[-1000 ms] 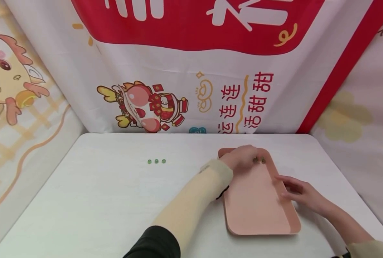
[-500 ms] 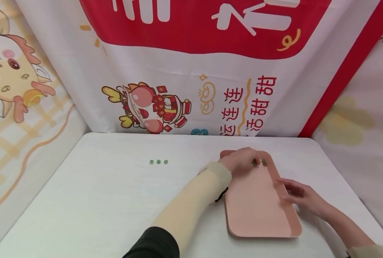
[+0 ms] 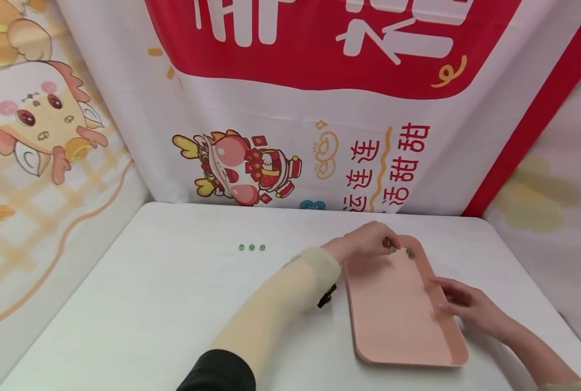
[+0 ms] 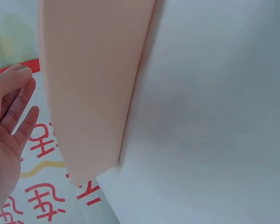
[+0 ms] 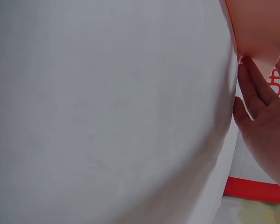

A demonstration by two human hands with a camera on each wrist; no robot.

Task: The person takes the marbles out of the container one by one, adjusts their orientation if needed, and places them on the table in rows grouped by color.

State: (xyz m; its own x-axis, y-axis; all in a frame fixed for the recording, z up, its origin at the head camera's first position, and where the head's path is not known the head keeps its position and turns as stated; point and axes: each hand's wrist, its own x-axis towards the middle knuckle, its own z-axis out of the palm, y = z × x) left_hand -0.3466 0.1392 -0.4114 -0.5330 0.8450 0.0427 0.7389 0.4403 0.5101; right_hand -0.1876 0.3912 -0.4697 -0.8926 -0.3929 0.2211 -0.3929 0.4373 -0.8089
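My left hand (image 3: pixel 368 239) is over the far end of a shallow pink tray (image 3: pixel 398 326), pinching a small green glass marble (image 3: pixel 392 249) between thumb and fingertip. In the left wrist view only a sliver of that marble (image 4: pixel 23 67) shows at the fingertips. Two more green marbles (image 3: pixel 410 253) lie close together in the tray's far right corner. At the tray's right side wall, my right hand (image 3: pixel 476 309) grips the rim with thumb and index finger over it. Its other fingers lie along the wall's outer side, as the right wrist view shows.
Three green marbles (image 3: pixel 252 247) stand in a row on the white table (image 3: pixel 173 304), left of the tray. A printed cloth backdrop (image 3: pixel 271 108) rises behind the table, with printed side panels (image 3: pixel 51 136) at both sides.
The head view has shifted, so the scene sits farther right and lower. Relative to the tray, my left hand has risen slightly with its marble. My right hand stays on the tray's wall.
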